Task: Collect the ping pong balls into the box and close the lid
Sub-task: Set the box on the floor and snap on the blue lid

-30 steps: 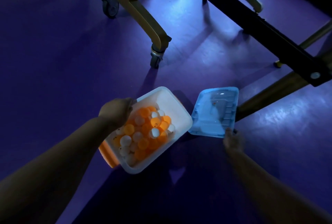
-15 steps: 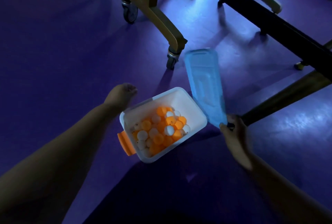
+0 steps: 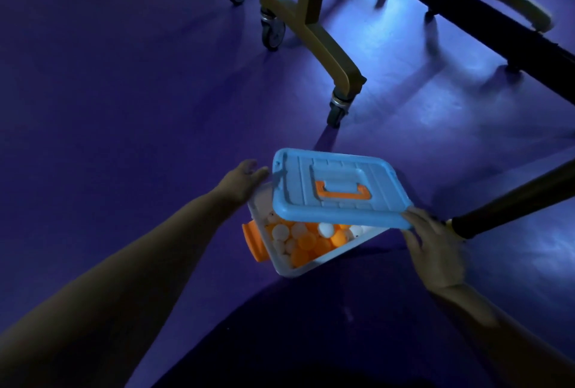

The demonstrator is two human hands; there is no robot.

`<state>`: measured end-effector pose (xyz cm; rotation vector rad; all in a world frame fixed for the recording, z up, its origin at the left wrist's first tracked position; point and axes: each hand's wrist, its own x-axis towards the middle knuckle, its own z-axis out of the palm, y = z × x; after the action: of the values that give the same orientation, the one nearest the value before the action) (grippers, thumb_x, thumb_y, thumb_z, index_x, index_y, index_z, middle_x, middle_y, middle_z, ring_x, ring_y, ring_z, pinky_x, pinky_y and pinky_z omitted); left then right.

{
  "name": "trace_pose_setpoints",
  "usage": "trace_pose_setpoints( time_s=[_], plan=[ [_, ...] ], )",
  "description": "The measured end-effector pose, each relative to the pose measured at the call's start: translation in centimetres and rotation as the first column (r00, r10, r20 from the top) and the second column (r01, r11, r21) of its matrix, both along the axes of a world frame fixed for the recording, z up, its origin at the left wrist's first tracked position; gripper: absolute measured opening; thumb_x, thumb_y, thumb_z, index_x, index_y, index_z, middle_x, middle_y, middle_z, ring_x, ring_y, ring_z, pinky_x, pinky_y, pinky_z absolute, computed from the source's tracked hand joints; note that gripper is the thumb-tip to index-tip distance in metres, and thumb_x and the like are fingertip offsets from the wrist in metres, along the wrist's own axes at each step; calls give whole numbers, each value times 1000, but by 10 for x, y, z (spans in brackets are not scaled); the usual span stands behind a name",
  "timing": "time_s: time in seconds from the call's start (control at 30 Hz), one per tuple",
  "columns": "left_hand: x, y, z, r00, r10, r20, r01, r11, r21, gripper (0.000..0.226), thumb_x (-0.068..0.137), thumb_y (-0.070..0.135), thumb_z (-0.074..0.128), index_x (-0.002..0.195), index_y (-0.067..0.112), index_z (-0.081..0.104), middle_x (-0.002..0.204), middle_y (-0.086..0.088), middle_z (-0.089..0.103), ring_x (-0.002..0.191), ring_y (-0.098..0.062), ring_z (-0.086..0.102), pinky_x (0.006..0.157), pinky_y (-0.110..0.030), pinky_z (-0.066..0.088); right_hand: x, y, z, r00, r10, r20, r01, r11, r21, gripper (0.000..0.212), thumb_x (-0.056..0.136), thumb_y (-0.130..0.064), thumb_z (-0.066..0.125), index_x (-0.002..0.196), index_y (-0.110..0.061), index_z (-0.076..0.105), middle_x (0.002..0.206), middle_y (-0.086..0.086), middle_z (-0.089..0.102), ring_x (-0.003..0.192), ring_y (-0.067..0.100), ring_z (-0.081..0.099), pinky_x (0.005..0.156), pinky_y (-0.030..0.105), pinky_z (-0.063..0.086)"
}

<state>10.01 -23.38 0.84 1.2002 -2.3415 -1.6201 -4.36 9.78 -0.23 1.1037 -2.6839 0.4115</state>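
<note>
right grip (image 3: 435,247) pinches ribbed blue plastic lid (image 3: 295,188) over white box (image 3: 326,260) — left grip (image 3: 245,177) apart.

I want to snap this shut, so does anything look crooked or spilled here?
The blue lid is askew over the white box: tilted, its near edge raised, so the ping pong balls show underneath. The right hand holds its near corner; the left hand is by the far corner. No loose balls visible on the floor.
</note>
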Motion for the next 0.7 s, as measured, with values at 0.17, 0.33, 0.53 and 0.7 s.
trace_pose_setpoints(
  time_s=[0.17, 0.33, 0.53, 0.7],
  plan=[
    [9, 14, -11, 985, -109, 133, 120, 989, -80, 79, 88, 36, 62, 149, 15, 17, 152, -14, 30, 136, -32, 32, 109, -45, 32, -1, -3, -2, 998, 35, -53, -33, 999, 37, 39, 85, -25, 39, 108, -8, 66, 118, 9, 65, 84, 31, 68, 68, 35, 54],
    [18, 19, -15, 929, -210, 304, 285, 931, -229, 113, 70, 40, 79, 150, 18, 3, 158, -10, 8, 143, -33, 11, 113, -53, 22, 2, -5, -8, 995, 1, 101, -3, 1000, 16, 24, 80, -1, 62, 103, -4, 65, 119, 12, 59, 97, 33, 63, 66, 41, 56],
    [31, 17, -15, 888, -319, 332, 419, 858, -298, 134, 56, 44, 86, 150, 21, -8, 159, -2, -6, 145, -27, 2, 113, -51, 17, 4, -11, -5, 966, -11, 258, 12, 1000, -1, 35, 79, 10, 55, 112, -1, 60, 130, 12, 50, 103, 33, 60, 80, 41, 49],
    [46, 19, -24, 849, -401, 343, 508, 799, -323, 131, 56, 43, 85, 150, 21, -3, 158, -2, 7, 143, -26, 9, 113, -48, 21, 8, -21, -4, 954, 20, 299, -11, 999, -32, 29, 87, -7, 59, 115, -1, 56, 130, 11, 47, 108, 29, 56, 82, 30, 41]
  ],
)
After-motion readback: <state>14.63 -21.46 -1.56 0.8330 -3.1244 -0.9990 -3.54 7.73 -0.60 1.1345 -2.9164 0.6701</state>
